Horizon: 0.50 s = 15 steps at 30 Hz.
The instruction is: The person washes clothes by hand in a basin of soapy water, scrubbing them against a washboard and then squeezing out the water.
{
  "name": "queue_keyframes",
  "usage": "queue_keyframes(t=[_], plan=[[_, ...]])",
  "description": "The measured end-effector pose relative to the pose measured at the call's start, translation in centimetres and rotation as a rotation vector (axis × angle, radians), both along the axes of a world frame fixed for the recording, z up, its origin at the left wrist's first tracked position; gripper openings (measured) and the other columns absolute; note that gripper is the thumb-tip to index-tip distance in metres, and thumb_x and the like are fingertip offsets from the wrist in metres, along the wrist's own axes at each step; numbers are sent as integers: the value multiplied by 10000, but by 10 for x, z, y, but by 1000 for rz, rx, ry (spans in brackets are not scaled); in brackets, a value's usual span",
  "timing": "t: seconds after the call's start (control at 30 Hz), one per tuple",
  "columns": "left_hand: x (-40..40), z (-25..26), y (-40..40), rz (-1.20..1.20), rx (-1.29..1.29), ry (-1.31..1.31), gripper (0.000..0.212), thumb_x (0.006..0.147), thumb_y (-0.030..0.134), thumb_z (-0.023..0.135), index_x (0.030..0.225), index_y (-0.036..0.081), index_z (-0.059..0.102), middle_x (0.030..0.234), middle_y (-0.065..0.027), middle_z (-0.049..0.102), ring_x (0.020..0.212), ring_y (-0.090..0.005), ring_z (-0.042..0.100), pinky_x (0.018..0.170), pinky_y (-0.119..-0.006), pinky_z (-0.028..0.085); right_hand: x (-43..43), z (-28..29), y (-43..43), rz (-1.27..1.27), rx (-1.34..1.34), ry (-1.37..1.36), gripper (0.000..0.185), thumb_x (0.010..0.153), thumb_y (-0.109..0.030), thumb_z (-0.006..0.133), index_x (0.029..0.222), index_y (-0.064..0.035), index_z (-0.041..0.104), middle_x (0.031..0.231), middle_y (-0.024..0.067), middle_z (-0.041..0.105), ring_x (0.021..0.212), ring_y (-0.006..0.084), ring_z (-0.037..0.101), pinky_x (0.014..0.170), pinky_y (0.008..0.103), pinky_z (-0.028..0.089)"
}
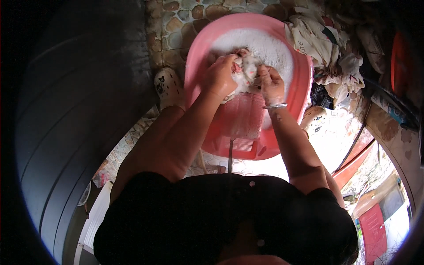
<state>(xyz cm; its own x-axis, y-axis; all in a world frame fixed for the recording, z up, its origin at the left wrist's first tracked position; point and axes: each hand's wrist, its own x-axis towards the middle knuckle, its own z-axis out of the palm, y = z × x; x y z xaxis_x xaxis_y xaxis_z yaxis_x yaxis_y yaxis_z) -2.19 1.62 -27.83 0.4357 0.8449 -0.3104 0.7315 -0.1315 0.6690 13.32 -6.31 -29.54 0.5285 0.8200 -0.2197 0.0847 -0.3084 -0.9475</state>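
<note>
A pink plastic washtub (196,54) stands before me, holding sudsy water (266,44). A wet, pale garment (250,66) with reddish patches is bunched up between my hands, above the ribbed washboard part (246,114) of the tub. My left hand (221,75) grips the bunched cloth from the left. On the other side, the curled fingers of my right hand (272,82) pinch the garment's right edge. A metal bracelet (275,106) circles the right wrist. Foam and the hands cover part of the cloth.
Crumpled white clothes (314,39) hang over the tub's right rim and pile up beside it. My clogs (169,86) flank the tub on the stone-patterned floor (175,28). A large dark ridged surface (82,99) rises at left. A bottle (387,107) lies at right.
</note>
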Motion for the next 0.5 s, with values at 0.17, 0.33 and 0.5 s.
queue_keyframes(t=[0.17,0.33,0.5], plan=[[29,32,7,104,16,-578,694,569,40,727,1211,53,465,1097,-159,582,1006,-322,572,897,-377,452,20,61,27,-78,189,427,156,924,-184,564,897,-39,615,708,-38,545,629,49,485,576,193,390],[29,8,18,-35,217,-371,573,739,271,670,1246,73,490,1180,-190,557,1057,-338,554,926,-387,438,26,78,53,361,346,-390,57,782,-57,630,833,-47,655,907,98,636,862,225,587,784,317,454],[-27,-25,29,156,-73,-132,452,853,274,542,1268,104,482,1169,-205,556,1048,-388,537,923,-403,427,9,54,45,512,90,-649,332,775,-205,677,1095,-140,618,1225,119,535,1143,320,481,946,437,382]])
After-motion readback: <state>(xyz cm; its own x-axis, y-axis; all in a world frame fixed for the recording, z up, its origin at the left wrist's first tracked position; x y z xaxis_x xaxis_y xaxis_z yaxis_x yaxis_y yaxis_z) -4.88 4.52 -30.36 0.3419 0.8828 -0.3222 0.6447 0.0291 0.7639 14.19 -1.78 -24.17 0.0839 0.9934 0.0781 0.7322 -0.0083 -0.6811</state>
